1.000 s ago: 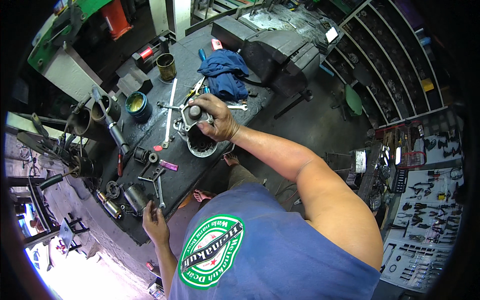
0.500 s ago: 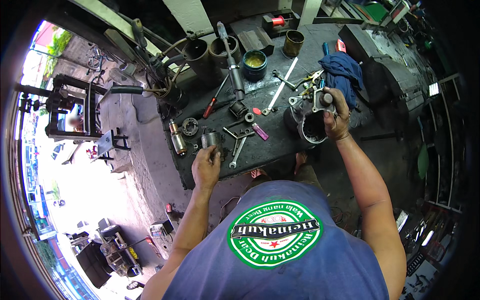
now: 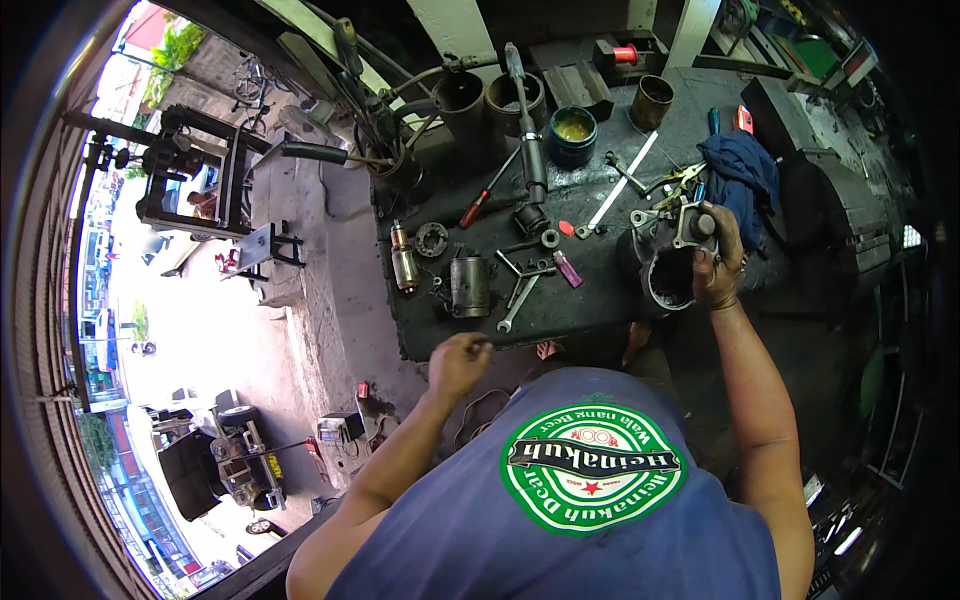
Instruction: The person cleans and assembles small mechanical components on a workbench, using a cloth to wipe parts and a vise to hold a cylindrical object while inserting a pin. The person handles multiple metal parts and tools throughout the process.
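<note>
Beyond the bench's front edge, my left hand (image 3: 460, 364) is held in the air with its fingers curled together; whatever may be in them is hidden. On the bench just ahead of it stands a metal cylinder (image 3: 469, 286), like a motor casing, apart from my fingers. At the right, my right hand (image 3: 718, 262) grips a grey cast-metal housing (image 3: 658, 262) with a wide round opening toward me, thumb on its near side. An armature (image 3: 404, 258) and a round ring-shaped part (image 3: 431, 240) lie left of the cylinder. Open-end wrenches (image 3: 517, 303) lie between the cylinder and the housing.
A pink lighter (image 3: 567, 269), a red-handled screwdriver (image 3: 475, 209) and a soldering iron-like long tool (image 3: 532, 160) lie on the dark bench (image 3: 420, 335). Behind them stand a blue tub (image 3: 572, 145) and a rusty can (image 3: 651, 103). A blue cloth (image 3: 741, 175) is bunched at the right.
My left hand has come off the metal cylinder and drawn back toward me, past the bench edge. My right hand keeps its grip on the housing. The whole view has shifted.
</note>
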`<state>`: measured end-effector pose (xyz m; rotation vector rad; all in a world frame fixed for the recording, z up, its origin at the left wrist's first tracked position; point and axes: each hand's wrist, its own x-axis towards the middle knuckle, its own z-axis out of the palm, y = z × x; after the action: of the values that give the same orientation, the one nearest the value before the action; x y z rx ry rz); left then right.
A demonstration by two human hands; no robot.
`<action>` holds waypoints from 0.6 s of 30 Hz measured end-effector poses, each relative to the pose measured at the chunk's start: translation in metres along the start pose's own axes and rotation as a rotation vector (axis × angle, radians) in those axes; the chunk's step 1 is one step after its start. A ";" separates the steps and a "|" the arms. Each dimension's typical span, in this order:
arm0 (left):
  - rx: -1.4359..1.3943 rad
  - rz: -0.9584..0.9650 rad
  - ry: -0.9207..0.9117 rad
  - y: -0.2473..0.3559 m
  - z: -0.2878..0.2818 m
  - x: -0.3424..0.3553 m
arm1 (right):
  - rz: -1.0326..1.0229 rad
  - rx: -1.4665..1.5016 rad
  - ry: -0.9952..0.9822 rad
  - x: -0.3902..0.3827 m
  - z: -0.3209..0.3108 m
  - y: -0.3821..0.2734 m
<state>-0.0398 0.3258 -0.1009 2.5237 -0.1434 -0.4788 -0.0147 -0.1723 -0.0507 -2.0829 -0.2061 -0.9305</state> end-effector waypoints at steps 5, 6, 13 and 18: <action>-0.062 -0.090 0.466 -0.106 0.001 0.042 | 0.101 -0.019 0.016 -0.007 0.000 -0.003; 0.007 -0.158 0.473 -0.126 -0.001 0.061 | 0.072 -0.094 0.004 -0.007 0.001 -0.003; 0.279 -0.024 0.640 -0.179 0.033 0.132 | 0.039 -0.027 0.016 -0.003 0.003 0.000; -0.225 -0.076 0.632 -0.182 0.038 0.137 | 0.009 0.056 0.030 0.005 0.004 -0.003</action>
<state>0.0736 0.4306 -0.2722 2.3379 0.2336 0.2734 -0.0101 -0.1679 -0.0467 -2.0156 -0.2043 -0.9394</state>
